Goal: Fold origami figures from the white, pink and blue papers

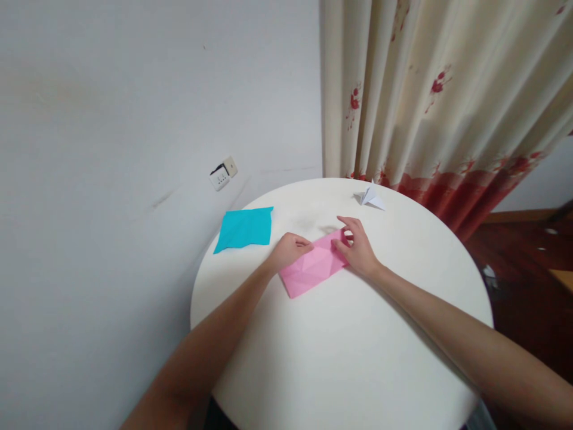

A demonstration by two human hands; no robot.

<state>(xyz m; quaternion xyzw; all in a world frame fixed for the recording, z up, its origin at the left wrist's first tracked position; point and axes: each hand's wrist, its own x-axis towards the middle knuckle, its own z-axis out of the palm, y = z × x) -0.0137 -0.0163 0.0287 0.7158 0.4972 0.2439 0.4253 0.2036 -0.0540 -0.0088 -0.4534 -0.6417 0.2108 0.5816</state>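
Observation:
A sheet of pink paper (308, 271), folded into a long rectangle with crease lines, lies at a slant on the round white table. At its upper left edge, my left hand (290, 248) has its fingers closed in a pinch on the paper. My right hand (357, 245) holds the right end, the thumb on top and some fingers curled behind the edge, while the index finger sticks out. The paper's right corner is partly hidden by that hand.
Turquoise paper (246, 228) with creases lies at the table's left rim. A folded white paper figure (370, 197) stands near the far edge. The table (340, 358) adjoins a wall with a socket (219, 178) and a floral curtain (430, 89).

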